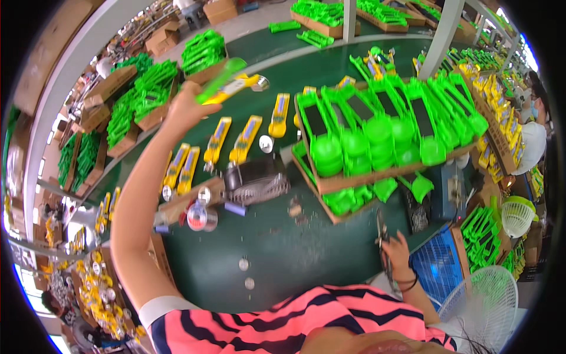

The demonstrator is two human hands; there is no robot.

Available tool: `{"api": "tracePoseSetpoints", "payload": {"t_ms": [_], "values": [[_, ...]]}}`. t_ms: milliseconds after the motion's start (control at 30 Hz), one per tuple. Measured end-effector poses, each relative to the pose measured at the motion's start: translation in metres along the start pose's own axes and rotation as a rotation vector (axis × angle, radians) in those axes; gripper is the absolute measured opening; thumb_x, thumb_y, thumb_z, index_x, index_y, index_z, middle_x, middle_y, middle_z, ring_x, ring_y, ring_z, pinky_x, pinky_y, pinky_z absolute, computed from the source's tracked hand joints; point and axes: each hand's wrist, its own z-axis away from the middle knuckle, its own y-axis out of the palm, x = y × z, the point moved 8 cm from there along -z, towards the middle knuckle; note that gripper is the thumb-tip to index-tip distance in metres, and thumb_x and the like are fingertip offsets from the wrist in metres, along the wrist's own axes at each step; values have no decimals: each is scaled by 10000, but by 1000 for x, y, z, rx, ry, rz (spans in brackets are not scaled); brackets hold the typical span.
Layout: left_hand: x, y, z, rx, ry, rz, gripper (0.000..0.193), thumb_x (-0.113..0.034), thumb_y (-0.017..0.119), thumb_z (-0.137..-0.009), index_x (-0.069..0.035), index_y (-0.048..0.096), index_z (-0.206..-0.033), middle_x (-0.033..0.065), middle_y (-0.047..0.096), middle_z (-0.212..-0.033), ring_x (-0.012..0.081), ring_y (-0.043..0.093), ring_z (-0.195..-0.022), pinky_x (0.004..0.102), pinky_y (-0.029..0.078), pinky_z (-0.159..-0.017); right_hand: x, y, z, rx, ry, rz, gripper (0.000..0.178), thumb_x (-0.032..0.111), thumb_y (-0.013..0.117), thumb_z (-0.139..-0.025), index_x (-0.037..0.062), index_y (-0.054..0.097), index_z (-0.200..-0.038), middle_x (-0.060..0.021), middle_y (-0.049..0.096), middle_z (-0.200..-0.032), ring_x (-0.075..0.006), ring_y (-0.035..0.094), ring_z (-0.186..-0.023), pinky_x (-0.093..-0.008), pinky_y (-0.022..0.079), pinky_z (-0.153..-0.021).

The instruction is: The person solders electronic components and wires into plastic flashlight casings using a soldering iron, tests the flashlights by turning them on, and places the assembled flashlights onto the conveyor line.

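Extending beyond the closed left fingers (209, 108) are a yellow piece (234, 88) and a blurred green piece (221, 81), both held; right fingers (402, 239) curl around a dark tool (382, 225). Boxes (110, 87) stand around the green tabletop (306, 259).

Table (318, 259): dark green
Yellow pieces (245, 140): loose row, 11 o'clock
Black device (256, 179): 11 o'clock, nearer
Silver discs (243, 264): two, 8 o'clock
Lower carton (332, 218): 2 o'clock

A blue crate (436, 262) sat just right of your right hand (399, 255), and a white mesh fan (483, 301) stood farther right. You had a blue-grey box (446, 194) beyond that hand, and a pale post (441, 38) farther off.
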Motion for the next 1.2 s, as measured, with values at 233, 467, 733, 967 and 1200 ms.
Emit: {"api": "tracePoseSetpoints", "payload": {"t_ms": [233, 467, 733, 967, 1200], "values": [[-6, 193, -163, -62, -183, 27, 641, -372, 776, -522, -23, 444, -944, 149, 566, -880, 282, 574, -850, 370, 467, -721, 7, -22, -17, -64, -28, -166, 354, 81, 637, -667, 83, 526, -1004, -72, 598, -1001, -279, 513, -1027, -462, 352, -931], [-41, 310, -184, -9, -208, -106, 673, -454, 732, -585, -17, 428, -995, 145, 570, -965, 308, 558, -926, 425, 438, -799, 0, -16, -22, 18, -5, -163, 263, 132, 623, -684, 88, 549, -933, -59, 608, -935, -273, 512, -1013, -451, 375, -907], [-95, 296, -159, 205, 425, -555, 647, -580, 558, -718, -42, 501, -1071, 128, 591, -910, 302, 562, -880, 421, 472, -706, -3, -5, -20, 143, -7, -160, 321, 157, 620, -669, 92, 525, -969, -49, 600, -992, -269, 486, -1041, -459, 349, -928], [-72, 337, -91, 550, 205, -237, 680, -356, 545, -786, 16, 230, -1261, 264, 569, -959, 393, 583, -896, 476, 477, -744, -1, -8, -18, 50, -24, -212, 304, 127, 619, -666, 69, 535, -952, -82, 596, -987, -299, 495, -1026, -474, 343, -927], [-15, 241, -100, 706, 148, -242, 787, -455, 677, -630, 28, 411, -1193, 236, 583, -976, 357, 580, -882, 405, 462, -739, -4, -9, -4, -106, 0, -264, 327, 64, 613, -668, 64, 548, -988, -154, 577, -992, -352, 508, -979, -473, 372, -895]]}}
